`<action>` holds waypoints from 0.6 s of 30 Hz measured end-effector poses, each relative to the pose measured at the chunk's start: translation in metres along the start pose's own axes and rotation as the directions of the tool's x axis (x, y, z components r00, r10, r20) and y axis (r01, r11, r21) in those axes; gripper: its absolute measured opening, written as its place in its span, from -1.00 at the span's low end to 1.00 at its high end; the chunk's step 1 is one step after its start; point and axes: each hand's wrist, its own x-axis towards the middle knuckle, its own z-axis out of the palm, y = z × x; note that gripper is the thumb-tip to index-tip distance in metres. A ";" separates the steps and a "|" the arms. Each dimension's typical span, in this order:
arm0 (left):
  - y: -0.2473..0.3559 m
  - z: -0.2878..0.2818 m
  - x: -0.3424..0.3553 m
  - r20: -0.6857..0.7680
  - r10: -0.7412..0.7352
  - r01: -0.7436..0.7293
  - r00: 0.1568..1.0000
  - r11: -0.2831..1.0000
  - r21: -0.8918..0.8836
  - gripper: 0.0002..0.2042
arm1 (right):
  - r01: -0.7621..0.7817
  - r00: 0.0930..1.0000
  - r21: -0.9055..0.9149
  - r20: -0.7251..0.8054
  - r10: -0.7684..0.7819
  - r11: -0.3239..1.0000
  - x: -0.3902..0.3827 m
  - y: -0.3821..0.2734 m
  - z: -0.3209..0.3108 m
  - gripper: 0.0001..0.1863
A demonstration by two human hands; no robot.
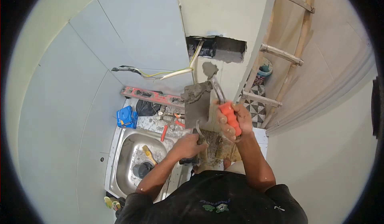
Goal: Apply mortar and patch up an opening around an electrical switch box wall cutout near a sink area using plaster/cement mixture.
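Observation:
My right hand (236,122) is closed round the orange handle of a small trowel (227,112). Its narrow metal blade points up and away, with a lump of grey mortar (210,69) on the tip. My left hand (188,147) grips a plastering trowel (197,114), whose flat rectangular blade is held out ahead with wet mortar (196,91) along its far end. Beyond both tools, a rectangular recess (230,50) is cut into the wall, with a dark box in its left part. White and yellow-green cables (176,74) come out of it and hang leftward.
On the left, a steel sink (120,176) holds a brush (149,155) and a dark cup (143,169). Behind it lie a red level (154,97), a blue box (127,117) and a black bag (148,109). A wooden ladder (282,54) and a bucket (265,70) stand at right.

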 end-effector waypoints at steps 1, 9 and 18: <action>-0.001 0.004 0.001 0.035 0.024 -0.022 0.999 0.998 -0.057 -0.48 | 0.060 0.995 -0.125 -0.067 -0.069 0.990 0.004 -0.007 0.005 -0.42; -0.016 0.019 -0.008 0.134 0.087 -0.049 0.987 0.963 -0.266 -0.48 | 0.320 0.793 -0.615 -0.243 -0.559 0.720 0.040 -0.025 0.001 -0.56; -0.030 0.014 -0.035 0.089 0.006 0.021 0.996 0.953 -0.302 -0.50 | 0.081 0.544 -0.965 -0.166 -0.823 0.249 0.110 -0.004 -0.010 -0.55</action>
